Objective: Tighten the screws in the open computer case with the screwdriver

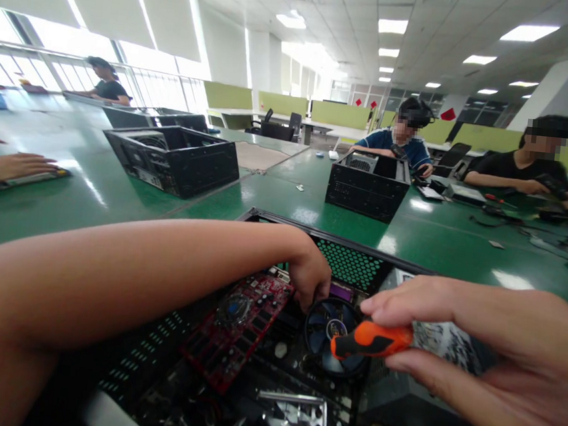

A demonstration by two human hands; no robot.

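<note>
Right hand (476, 352) is up at three o'clock of the open case (351, 243), thumb and fingers pinched around the screwdriver (369, 340). Its orange-and-black handle lies almost flat, long axis running three to nine, black end pointing to nine o'clock and hanging just over the cooler fan (323, 324). The shaft is hidden behind the palm, so I can't tell where the tip sits.

Left arm sweeps in from eight o'clock, straight across the case, wrist bent down. Left hand (311, 272) is curled, knuckles up, fingers dipping in at the far end of the red card (237, 326). The fingertips are out of sight, so whether they grip anything I can't tell.

That card lies along seven to one o'clock, with its own small fan near its middle. It's tight in there: case wall with perforated mesh at twelve, cooler fan just beside the card at three, cables and a metal bracket crowding six o'clock.

Outside the rim, the green table (437, 234) has open room toward twelve. One black case (367, 187) stands at one o'clock, another black case (178, 159) at eleven. A co-worker's hand (12, 165) rests flat on the table at nine.
</note>
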